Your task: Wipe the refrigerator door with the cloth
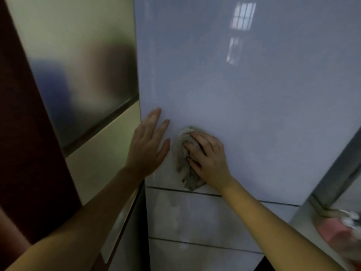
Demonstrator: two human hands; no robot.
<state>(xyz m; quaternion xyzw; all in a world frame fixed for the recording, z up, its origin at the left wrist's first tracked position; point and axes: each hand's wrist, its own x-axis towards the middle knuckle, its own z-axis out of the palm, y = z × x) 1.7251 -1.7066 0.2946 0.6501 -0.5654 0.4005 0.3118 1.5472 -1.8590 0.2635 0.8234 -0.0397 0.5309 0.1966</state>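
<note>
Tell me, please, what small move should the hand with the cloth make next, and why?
Probably slide the right hand with the cloth upward. The cloth is pressed on the refrigerator door close to its lower edge, and the large glossy area above it seems not yet covered. The left hand lies flat on the door beside it, steadying.

1. Dim, bluish light overall; the picture is soft and slightly blurred throughout.
2. A window reflection (pixel 243 16) glares on the glossy refrigerator door (pixel 254 94).
3. Wide-angle distortion bends the edges; the pink object (pixel 332 231) at lower right is smeared.
</note>
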